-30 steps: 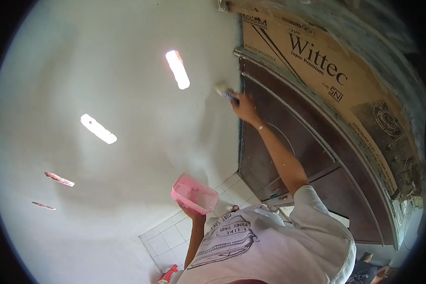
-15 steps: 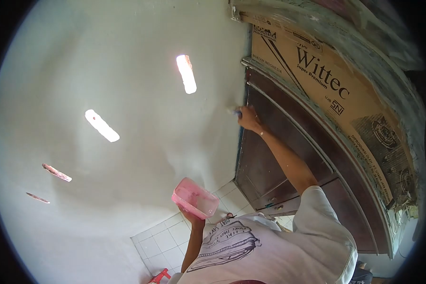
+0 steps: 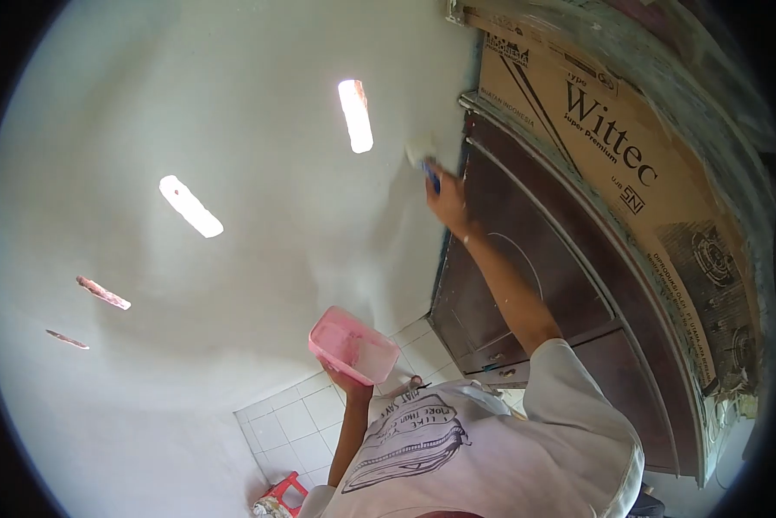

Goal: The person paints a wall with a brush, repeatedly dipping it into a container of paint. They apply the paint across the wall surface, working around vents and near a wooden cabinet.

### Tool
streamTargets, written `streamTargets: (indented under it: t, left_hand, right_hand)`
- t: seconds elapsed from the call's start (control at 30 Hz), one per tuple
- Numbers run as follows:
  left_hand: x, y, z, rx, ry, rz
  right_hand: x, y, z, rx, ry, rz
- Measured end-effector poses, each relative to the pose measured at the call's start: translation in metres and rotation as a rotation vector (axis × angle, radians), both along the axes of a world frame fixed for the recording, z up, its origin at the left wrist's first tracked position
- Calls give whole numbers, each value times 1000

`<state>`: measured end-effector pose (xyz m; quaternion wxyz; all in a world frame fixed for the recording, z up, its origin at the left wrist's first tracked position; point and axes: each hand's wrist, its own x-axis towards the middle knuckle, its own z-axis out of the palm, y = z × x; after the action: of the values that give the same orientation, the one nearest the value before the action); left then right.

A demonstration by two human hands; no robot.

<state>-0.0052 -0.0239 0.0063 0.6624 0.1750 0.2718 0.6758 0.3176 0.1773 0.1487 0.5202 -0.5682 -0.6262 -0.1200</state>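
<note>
Wall (image 3: 267, 164) at nine o'clock, bright slots (image 3: 191, 207) across it; near seven, my left grip (image 3: 348, 379) is clamped on the pink tub (image 3: 353, 344) from beneath; close to one, the blue-handled brush (image 3: 428, 164) right by the wall, my right grip (image 3: 447, 202) clamped round it; brown door (image 3: 535, 229) at three, Wittec cardboard (image 3: 634, 173) at two.

Right arm (image 3: 511, 289): flung well out in front, bare along the forearm, the elbow only slightly bent.
Right wrist (image 3: 468, 233): roughly in line with the forearm, a small pale fleck on it.
Right hand (image 3: 447, 203): fingers curled into a closed grip.
Left forearm (image 3: 350, 439): bare too, angled up and drawn in closer.
Left hand (image 3: 351, 380): gripping from beneath, most of its fingers hidden from sight.
Spread: hands well apart, the right reaching farther.
</note>
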Motion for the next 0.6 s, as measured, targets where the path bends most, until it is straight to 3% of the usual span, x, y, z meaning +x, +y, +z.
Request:
streamTargets:
  t: [0.07, 0.17, 0.23, 0.33, 0.4, 0.47, 0.5, 0.57, 0.6]
  left_hand:
    - [-1, 1, 3, 4, 7, 57]
    - [-4, 4, 0, 37, -24, 36]
    - [-5, 6, 0, 82, -27, -8]
    - [-6, -1, -4, 78, 4, -49]
    - [-6, -3, -5, 49, 30, -59]
    - [-6, -4, -7, 40, -10, -106]
    - [-5, -5, -9, 43, -14, -107]
    - [-6, -6, -11, 40, 1, -91]
    - [-7, -6, -12, 45, -1, -87]
  right_hand:
    - [-4, -20, -39, -665, 18, -79]
    - [32, -8, -89, -723, -163, -8]
    - [37, 9, -28, -591, -208, -72]
    - [21, -15, 142, -356, -216, 21]
    - [14, -24, 192, -198, -175, 73]
    - [6, -29, 214, 110, 69, 89]
    - [7, -28, 208, 113, 64, 88]
    - [0, -26, 167, -250, -100, -106]
    - [1, -16, 120, -188, -88, -99]
